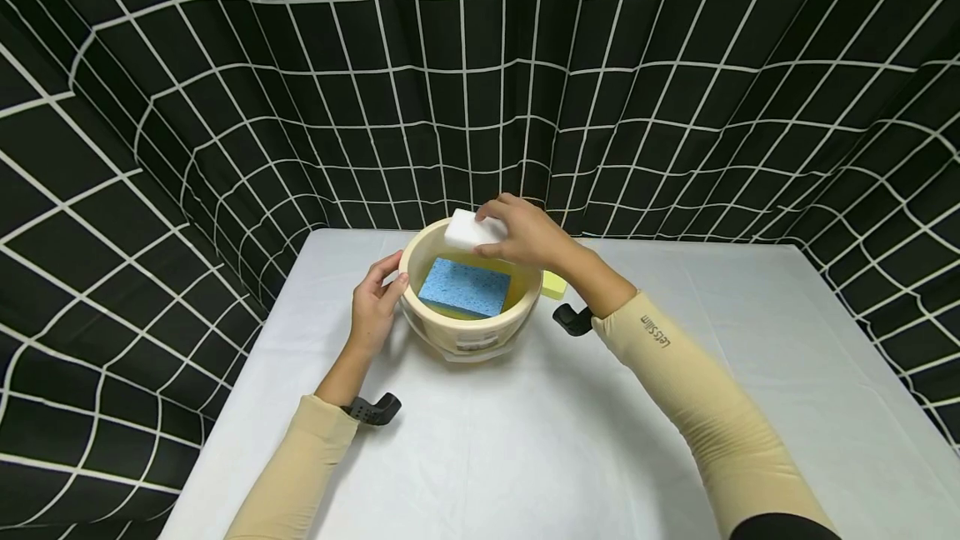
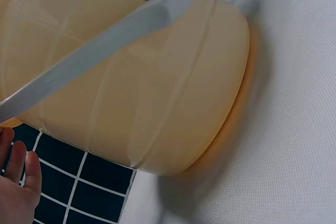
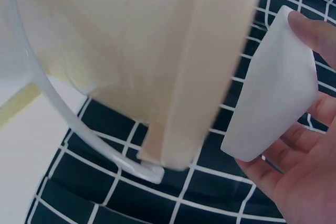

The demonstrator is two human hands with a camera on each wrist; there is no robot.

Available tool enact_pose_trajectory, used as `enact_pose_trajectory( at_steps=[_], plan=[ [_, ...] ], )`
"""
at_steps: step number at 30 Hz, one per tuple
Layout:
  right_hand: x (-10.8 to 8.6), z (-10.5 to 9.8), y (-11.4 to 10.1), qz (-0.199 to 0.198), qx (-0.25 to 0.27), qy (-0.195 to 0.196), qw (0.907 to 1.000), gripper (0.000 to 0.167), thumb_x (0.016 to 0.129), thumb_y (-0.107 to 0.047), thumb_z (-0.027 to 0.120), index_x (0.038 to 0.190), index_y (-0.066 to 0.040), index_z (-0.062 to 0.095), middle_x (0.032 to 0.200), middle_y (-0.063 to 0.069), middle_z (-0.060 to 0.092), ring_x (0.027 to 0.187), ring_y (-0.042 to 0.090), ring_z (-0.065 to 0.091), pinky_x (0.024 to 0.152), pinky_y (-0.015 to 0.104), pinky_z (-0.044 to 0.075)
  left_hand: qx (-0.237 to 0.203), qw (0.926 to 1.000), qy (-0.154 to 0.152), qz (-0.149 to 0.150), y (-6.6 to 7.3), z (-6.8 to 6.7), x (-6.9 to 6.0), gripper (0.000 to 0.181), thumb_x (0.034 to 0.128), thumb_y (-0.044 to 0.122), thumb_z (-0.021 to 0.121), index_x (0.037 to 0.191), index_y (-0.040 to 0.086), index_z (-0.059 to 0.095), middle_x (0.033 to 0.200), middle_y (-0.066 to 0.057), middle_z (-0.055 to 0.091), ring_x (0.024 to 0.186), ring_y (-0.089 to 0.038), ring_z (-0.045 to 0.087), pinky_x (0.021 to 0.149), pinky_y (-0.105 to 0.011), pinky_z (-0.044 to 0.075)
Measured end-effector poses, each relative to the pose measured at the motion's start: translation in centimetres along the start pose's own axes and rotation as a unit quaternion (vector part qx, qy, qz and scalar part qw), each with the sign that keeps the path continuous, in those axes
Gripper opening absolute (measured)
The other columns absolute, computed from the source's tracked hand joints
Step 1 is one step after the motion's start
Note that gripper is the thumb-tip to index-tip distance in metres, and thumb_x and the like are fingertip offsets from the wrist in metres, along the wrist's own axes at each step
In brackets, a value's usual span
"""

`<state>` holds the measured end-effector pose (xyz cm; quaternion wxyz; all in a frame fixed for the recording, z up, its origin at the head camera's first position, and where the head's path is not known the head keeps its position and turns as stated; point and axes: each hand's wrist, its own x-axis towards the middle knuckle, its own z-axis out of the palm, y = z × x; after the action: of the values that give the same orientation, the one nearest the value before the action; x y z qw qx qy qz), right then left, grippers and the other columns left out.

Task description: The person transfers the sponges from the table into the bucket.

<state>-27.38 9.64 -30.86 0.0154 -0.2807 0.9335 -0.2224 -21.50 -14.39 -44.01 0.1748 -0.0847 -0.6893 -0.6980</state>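
A cream bucket (image 1: pixel 465 330) with yellowish liquid stands on the table. In it lies a blue sponge (image 1: pixel 465 287), flat and rectangular. My left hand (image 1: pixel 372 307) holds the bucket's left rim, thumb and fingertips against it; in the left wrist view several of its fingers (image 2: pixel 32 174) show beside the bucket wall, while the thumb is out of sight. Above the bucket's far right side, my right hand (image 1: pixel 528 232) pinches a white sponge block (image 1: pixel 467 230) between thumb and fingers. The right wrist view shows this block (image 3: pixel 275 85) tilted, apart from the bucket rim.
A yellow sponge (image 1: pixel 554 285) lies on the table just right of the bucket, partly hidden. The bucket's pale handle (image 2: pixel 100 48) hangs down around its front. A white cloth (image 1: pixel 480 457) covers the table. Black curtains with a white grid (image 1: pixel 480 65) stand behind.
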Motion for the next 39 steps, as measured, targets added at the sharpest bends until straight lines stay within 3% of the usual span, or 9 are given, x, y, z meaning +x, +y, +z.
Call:
enact_pose_trajectory(
  at_steps=[13,20,25,39],
  plan=[
    [0.0,2.6,-0.6,-0.017,-0.016,-0.022,0.9995,0.051,0.082,-0.039,0.077,0.123,-0.014,0.062,0.125,0.009,0.059,0.112,0.026,0.055,0.098,0.044,0.049,-0.003,1.0,-0.004,-0.007,-0.2,0.0,-0.1,0.039,0.0952,0.0,0.056,0.133,-0.01,0.051,0.137,-0.025,0.05,0.122,-0.006,0.051,0.093,-0.01,0.048],
    [0.5,4.2,-0.8,-0.036,-0.028,-0.033,0.9984,0.051,0.081,-0.04,0.078,0.12,-0.012,0.063,0.13,0.011,0.058,0.119,0.026,0.054,0.105,0.041,0.046,-0.005,1.0,0.001,-0.007,-0.1,0.0,-0.2,0.038,0.0948,0.002,0.057,0.132,-0.008,0.053,0.135,-0.023,0.053,0.122,-0.007,0.052,0.095,-0.011,0.048],
    [0.6,5.1,-0.9,-0.047,-0.053,-0.044,0.9965,0.051,0.078,-0.041,0.08,0.117,-0.012,0.064,0.123,0.01,0.06,0.116,0.025,0.055,0.106,0.04,0.043,0.0,1.0,-0.002,-0.006,-0.1,0.0,-0.2,0.039,0.0951,0.004,0.058,0.132,-0.008,0.053,0.136,-0.022,0.053,0.123,-0.009,0.051,0.096,-0.011,0.048],
    [0.5,5.7,-1.0,-0.037,-0.058,-0.076,0.9947,0.055,0.079,-0.046,0.078,0.12,-0.013,0.062,0.122,0.01,0.059,0.115,0.025,0.054,0.103,0.04,0.045,0.015,0.9998,-0.003,-0.013,0.1,-0.1,-0.1,0.041,0.0959,0.007,0.057,0.134,-0.006,0.052,0.137,-0.02,0.053,0.127,-0.014,0.049,0.095,-0.01,0.047]
  ],
)
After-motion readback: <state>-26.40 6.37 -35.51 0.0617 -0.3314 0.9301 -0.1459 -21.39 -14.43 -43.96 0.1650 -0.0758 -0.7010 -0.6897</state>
